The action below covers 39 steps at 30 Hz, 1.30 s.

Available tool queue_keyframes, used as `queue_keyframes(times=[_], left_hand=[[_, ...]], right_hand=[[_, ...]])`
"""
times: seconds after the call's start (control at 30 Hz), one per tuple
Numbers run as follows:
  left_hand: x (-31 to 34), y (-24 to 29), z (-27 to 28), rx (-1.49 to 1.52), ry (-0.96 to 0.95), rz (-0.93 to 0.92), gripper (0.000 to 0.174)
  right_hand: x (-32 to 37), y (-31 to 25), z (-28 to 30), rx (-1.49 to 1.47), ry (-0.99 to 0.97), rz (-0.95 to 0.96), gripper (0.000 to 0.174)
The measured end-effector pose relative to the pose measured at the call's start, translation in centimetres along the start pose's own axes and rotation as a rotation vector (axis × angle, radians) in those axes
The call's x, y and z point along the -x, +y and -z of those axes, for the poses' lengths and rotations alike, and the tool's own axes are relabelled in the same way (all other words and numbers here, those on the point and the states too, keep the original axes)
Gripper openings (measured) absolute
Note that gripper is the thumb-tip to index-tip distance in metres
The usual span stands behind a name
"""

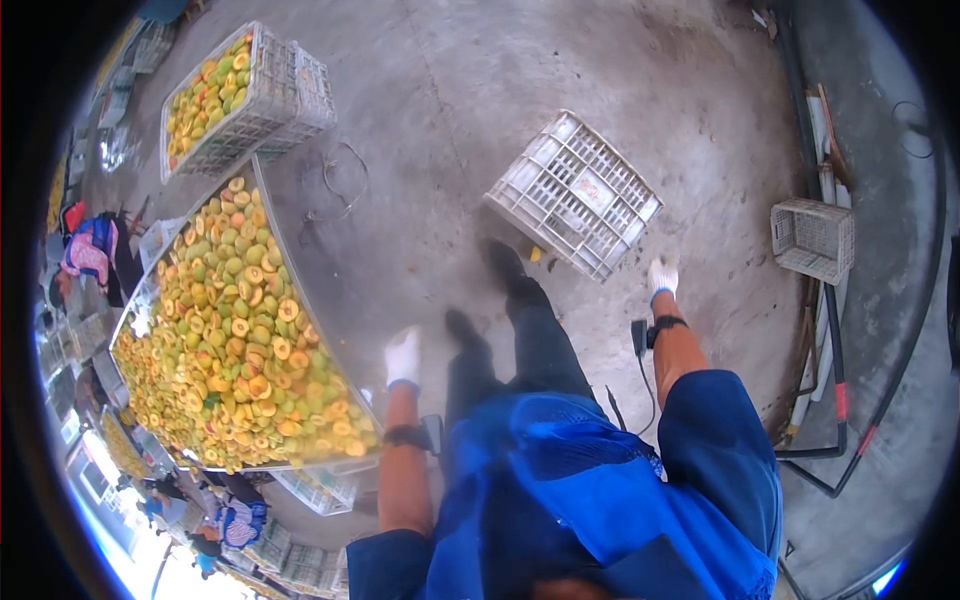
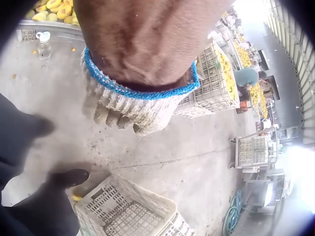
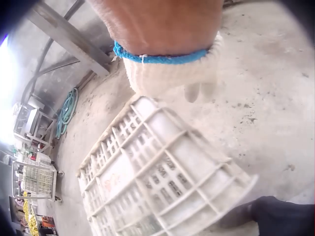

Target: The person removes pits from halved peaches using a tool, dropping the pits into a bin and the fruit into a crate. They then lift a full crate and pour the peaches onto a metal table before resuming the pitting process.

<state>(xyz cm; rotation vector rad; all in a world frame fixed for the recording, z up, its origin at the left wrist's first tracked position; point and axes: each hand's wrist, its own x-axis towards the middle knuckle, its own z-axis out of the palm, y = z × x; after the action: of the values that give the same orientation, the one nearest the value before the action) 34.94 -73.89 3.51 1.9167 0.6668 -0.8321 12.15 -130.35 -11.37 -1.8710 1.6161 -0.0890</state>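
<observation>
Both hands wear white knitted gloves with blue cuffs. My left hand (image 1: 403,357) hangs beside the steel-edged table heaped with halved yellow-green fruit (image 1: 240,330); its fingers (image 2: 114,118) are loosely bent and hold nothing. Low in front of my feet is a pale plastic crate (image 1: 585,190), its slatted side toward the head camera and its hollow inside visible in the left wrist view. My right hand (image 1: 663,275) hangs just beyond the crate's near right corner. In the right wrist view the glove (image 3: 172,73) overlaps the crate's corner, two fingertips point down, and no grip on it shows.
Stacked crates of fruit (image 1: 255,100) stand at the upper left. A smaller crate (image 1: 812,240) lies by pipes along the right side. People (image 1: 92,248) are at the far left. A clear bottle (image 2: 44,46) stands under the table edge, and a green hose (image 3: 67,112) is coiled farther off.
</observation>
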Motion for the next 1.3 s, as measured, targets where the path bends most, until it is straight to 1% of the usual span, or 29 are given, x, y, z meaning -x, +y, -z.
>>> queue_keyframes(times=[0.03,0.07,0.1,0.13,0.2,0.3,0.33,0.4,0.47,0.5,0.53,0.6,0.63,0.67,0.7,0.73,0.77,0.8,0.83,0.87,0.93,1.0,1.03,1.07,1.13,1.17,1.2,1.27,1.3], left_hand=[[0.2,-0.7,0.2,0.022,-0.005,0.003,0.042],[1.0,-1.3,0.1,0.083,-0.02,0.031,0.041],[2.0,-1.9,0.3,0.146,-0.033,0.067,0.04],[2.6,-2.7,0.7,0.173,-0.029,0.082,0.04],[3.7,-4.4,2.1,0.343,-0.042,0.196,0.032],[4.3,-8.5,3.6,0.492,0.01,0.349,0.026],[5.1,-8.7,3.5,0.498,0.015,0.357,0.026],[6.9,-8.0,1.9,0.58,0.041,0.351,0.025],[6.5,-9.4,-0.9,0.67,-0.045,0.389,0.026],[6.5,-9.3,-2.5,0.629,-0.066,0.375,0.028],[6.6,-9.5,-3.9,0.703,-0.113,0.379,0.027],[5.3,-13.4,-7.8,0.735,-0.153,0.358,0.028],[5.2,-13.4,-9.0,0.728,-0.19,0.347,0.029],[5.1,-13.4,-10.0,0.726,-0.223,0.335,0.03],[4.6,-13.3,-10.8,0.703,-0.296,0.338,0.034],[4.1,-13.4,-11.5,0.703,-0.287,0.359,0.034],[3.7,-13.5,-12.0,0.736,-0.336,0.341,0.033],[3.3,-13.6,-12.6,0.771,-0.384,0.319,0.033],[2.9,-13.6,-12.9,0.724,-0.369,0.337,0.035],[2.3,-14.4,-13.3,0.733,-0.353,0.35,0.035],[1.4,-16.1,-14.0,0.827,-0.364,0.308,0.036],[1.2,-16.0,-14.2,0.836,-0.263,0.369,0.037],[1.1,-15.5,-14.2,0.833,-0.263,0.331,0.037],[1.1,-15.1,-14.1,0.818,-0.26,0.287,0.037],[1.2,-14.8,-14.4,0.928,-0.279,0.356,0.038],[1.6,-15.0,-14.8,1.027,-0.279,0.382,0.038],[1.6,-15.2,-15.2,1.025,-0.295,0.445,0.038],[2.0,-15.2,-15.6,1.067,-0.27,0.422,0.038],[1.9,-14.9,-15.5,1.036,-0.26,0.433,0.037]], right_hand=[[2.9,0.2,1.0,0.009,-0.172,-0.156,0.036],[8.0,-3.5,3.7,-0.088,-0.365,-0.378,0.031],[11.0,-3.7,4.0,-0.055,-0.441,-0.374,0.027],[13.0,-3.8,3.8,0.069,-0.52,-0.342,0.032],[15.8,-4.8,3.0,0.303,-0.7,-0.149,0.041],[17.3,-5.0,-2.0,0.289,-0.789,-0.051,0.037],[17.9,-5.9,-3.8,0.299,-0.795,-0.051,0.037],[18.6,-8.7,-7.7,0.153,-0.844,-0.061,0.038],[17.6,-6.2,-13.3,0.201,-0.869,-0.011,0.038],[16.2,-5.6,-16.5,0.239,-0.887,0.049,0.039],[16.1,-6.7,-18.4,0.251,-0.9,0.051,0.039],[16.2,-6.8,-21.3,0.365,-0.971,0.015,0.039],[15.3,-5.6,-23.2,0.39,-0.962,0.12,0.038],[14.1,-4.5,-25.1,0.403,-0.973,0.111,0.038],[12.6,-3.1,-27.4,0.516,-0.939,0.287,0.038],[11.7,-1.6,-29.2,0.623,-0.901,0.456,0.038],[10.8,-0.1,-30.6,0.633,-0.919,0.441,0.038],[10.0,0.7,-31.7,0.607,-0.853,0.381,0.041],[8.9,1.8,-33.0,0.582,-0.786,0.328,0.045],[8.0,2.8,-34.3,0.593,-0.805,0.331,0.045],[5.4,5.7,-37.3,0.739,-0.536,0.473,0.051],[-0.6,14.9,-42.8,0.688,-0.44,0.47,0.07],[-1.5,14.6,-42.8,0.562,-0.52,0.389,0.085],[-2.1,14.0,-43.1,0.548,-0.596,0.398,0.085],[-2.1,11.7,-44.1,0.907,-0.466,0.414,0.081],[-0.3,10.0,-43.8,0.92,-0.323,0.413,0.079],[1.9,7.7,-42.8,0.838,-0.293,0.318,0.064],[0.6,8.8,-44.0,0.784,-0.307,0.359,0.069],[-0.5,9.8,-44.8,0.785,-0.422,0.266,0.067]])
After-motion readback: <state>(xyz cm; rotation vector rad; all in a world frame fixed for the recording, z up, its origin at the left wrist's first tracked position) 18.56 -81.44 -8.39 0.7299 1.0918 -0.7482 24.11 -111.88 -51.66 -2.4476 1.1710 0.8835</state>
